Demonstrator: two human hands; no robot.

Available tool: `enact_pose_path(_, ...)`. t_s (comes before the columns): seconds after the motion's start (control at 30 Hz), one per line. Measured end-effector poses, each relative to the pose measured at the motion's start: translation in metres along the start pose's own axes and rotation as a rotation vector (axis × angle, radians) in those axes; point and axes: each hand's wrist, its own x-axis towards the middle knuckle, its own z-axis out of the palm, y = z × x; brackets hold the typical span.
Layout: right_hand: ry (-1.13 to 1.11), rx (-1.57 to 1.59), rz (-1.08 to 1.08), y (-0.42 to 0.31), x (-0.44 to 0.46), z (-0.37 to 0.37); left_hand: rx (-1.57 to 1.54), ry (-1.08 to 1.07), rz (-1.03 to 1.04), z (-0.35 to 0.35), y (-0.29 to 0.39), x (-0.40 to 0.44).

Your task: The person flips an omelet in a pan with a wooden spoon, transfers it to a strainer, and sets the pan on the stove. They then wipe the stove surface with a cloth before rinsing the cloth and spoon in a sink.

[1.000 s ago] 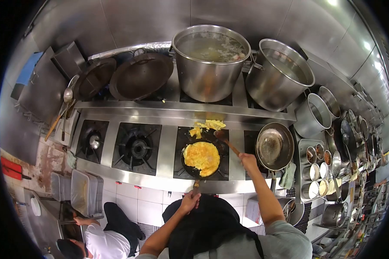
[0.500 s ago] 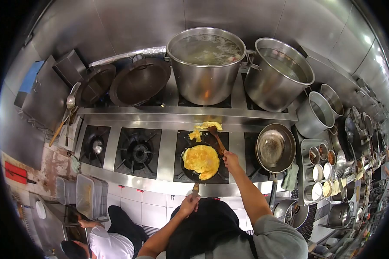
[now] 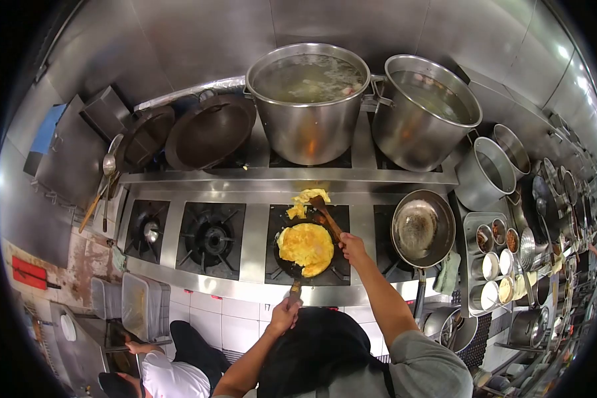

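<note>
My left hand (image 3: 285, 316) is closed around the handle of a dark frying pan (image 3: 288, 270) on a front burner. A browned yellow omelette (image 3: 306, 247) lies in the pan, broad and roughly round with an uneven near edge. In my right hand (image 3: 353, 249) is a wooden spatula (image 3: 330, 219), gripped by its handle. Its blade is at the far side of the pan, touching or just beside loose pieces of cooked egg (image 3: 305, 197). Some of that egg lies on the steel beyond the burner. The pan's far rim is hard to make out.
Two large stockpots (image 3: 310, 132) of liquid stand behind, beside dark woks (image 3: 209, 136). To the right are another frying pan (image 3: 418, 229), a green cloth (image 3: 448, 273) and a tray (image 3: 474, 229) of ingredient cups. A co-worker in a white shirt (image 3: 172, 376) bends at lower left.
The spatula blade has shifted slightly left and nearer, beside the loose egg. My left hand keeps its hold on the pan handle. The whole view has moved a little.
</note>
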Motion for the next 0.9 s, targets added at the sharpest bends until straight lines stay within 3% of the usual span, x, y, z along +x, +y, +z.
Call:
enact_pose_path(0.23,-0.121,-0.011,-0.042,-0.005,-0.006,-0.012,-0.057,0.039,-0.022,0.002,0.012,-0.007)
enact_pose_path(0.8,-0.135,-0.163,-0.136,-0.020,-0.035,-0.018,0.007,0.094,0.099,-0.002,0.080,0.065)
enact_pose_path(0.87,0.220,-0.971,-0.812,-0.012,-0.044,-0.019,-0.072,0.070,0.066,0.002,0.084,0.061)
enact_pose_path(0.9,0.221,-0.970,-0.802,-0.020,-0.067,-0.013,-0.118,0.053,0.065,0.003,0.080,0.060)
